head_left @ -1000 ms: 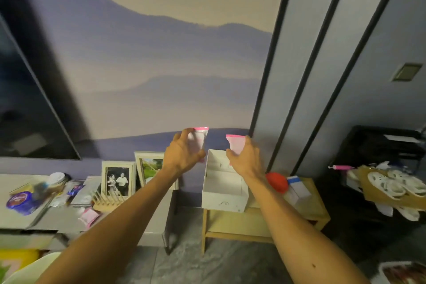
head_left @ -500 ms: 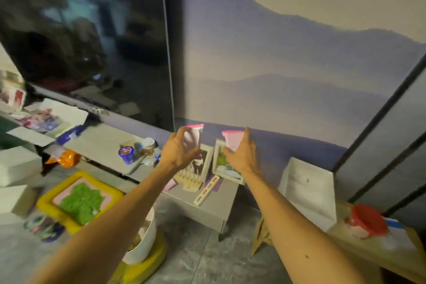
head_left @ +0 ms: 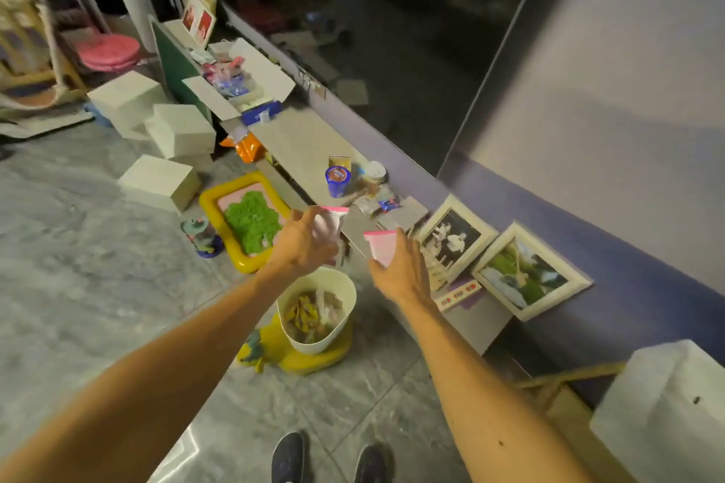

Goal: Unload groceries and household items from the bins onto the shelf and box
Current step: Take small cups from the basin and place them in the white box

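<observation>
My left hand (head_left: 304, 243) grips a small clear zip bag with a pink strip (head_left: 331, 222). My right hand (head_left: 402, 271) holds a second pink-topped zip bag (head_left: 380, 247). Both hands are raised side by side over the front edge of the long grey shelf (head_left: 302, 141). Below them on the floor stands a white bin (head_left: 337, 322) with several packets inside, set on a yellow base. An open white box (head_left: 243, 78) with goods lies at the shelf's far end.
On the shelf lie a blue cup (head_left: 337, 178), small packets and two framed photos (head_left: 525, 274). A yellow tray with green filling (head_left: 251, 220), a toy figure (head_left: 202, 235) and white boxes (head_left: 161, 180) lie on the floor. A white box (head_left: 663, 412) is at right.
The view has swung left and down, from the side table with the white box to the long shelf and the floor bin. Both hands still hold their bags in the same pose.
</observation>
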The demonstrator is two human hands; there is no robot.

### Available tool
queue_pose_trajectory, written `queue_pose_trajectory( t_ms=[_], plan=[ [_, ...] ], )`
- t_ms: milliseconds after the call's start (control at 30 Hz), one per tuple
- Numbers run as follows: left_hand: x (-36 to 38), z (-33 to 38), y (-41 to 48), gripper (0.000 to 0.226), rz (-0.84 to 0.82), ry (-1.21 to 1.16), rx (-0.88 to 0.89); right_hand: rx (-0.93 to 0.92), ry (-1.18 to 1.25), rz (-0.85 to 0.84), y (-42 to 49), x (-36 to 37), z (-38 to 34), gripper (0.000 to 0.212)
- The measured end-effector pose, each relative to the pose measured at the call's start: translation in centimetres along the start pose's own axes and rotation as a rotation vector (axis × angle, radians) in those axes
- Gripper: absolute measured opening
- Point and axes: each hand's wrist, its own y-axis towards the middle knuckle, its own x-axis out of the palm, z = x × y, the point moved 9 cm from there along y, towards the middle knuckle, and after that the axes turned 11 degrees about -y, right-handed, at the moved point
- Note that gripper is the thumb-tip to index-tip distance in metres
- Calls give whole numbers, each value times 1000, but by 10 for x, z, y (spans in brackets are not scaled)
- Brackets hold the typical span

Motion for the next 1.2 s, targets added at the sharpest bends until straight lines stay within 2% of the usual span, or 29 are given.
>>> queue_pose_trajectory(
  t_ms=[200, 333, 467, 600, 700, 767, 867, 967, 1067, 1200],
  plan=[
    [27, -102, 10, 69, 21, 7, -193, -94, -30, -195, 31, 93, -7, 85],
    [61, -167, 18, 48, 69, -13, -314, -105, -37, -269, 47, 167, -3, 76],
    [117, -242, 38, 68, -1, 21, -444, -143, -171, -313, 64, 251, 8, 65],
    [167, -310, 57, 77, -60, 78, -511, -193, -287, -353, 77, 332, 24, 66],
    [197, -355, 63, 81, -76, 105, -530, -199, -285, -374, 85, 383, 41, 66],
    [212, -378, 64, 74, -72, 118, -533, -211, -279, -375, 88, 410, 48, 65],
    [226, -402, 63, 65, -54, 132, -543, -222, -240, -362, 92, 436, 49, 65],
    [228, -403, 63, 73, -39, 129, -532, -240, -240, -338, 94, 441, 43, 63],
    [220, -386, 63, 78, -26, 149, -496, -275, -229, -341, 93, 425, 35, 66],
    [186, -341, 60, 73, 4, 202, -447, -311, -202, -341, 94, 377, 25, 76]
  ],
)
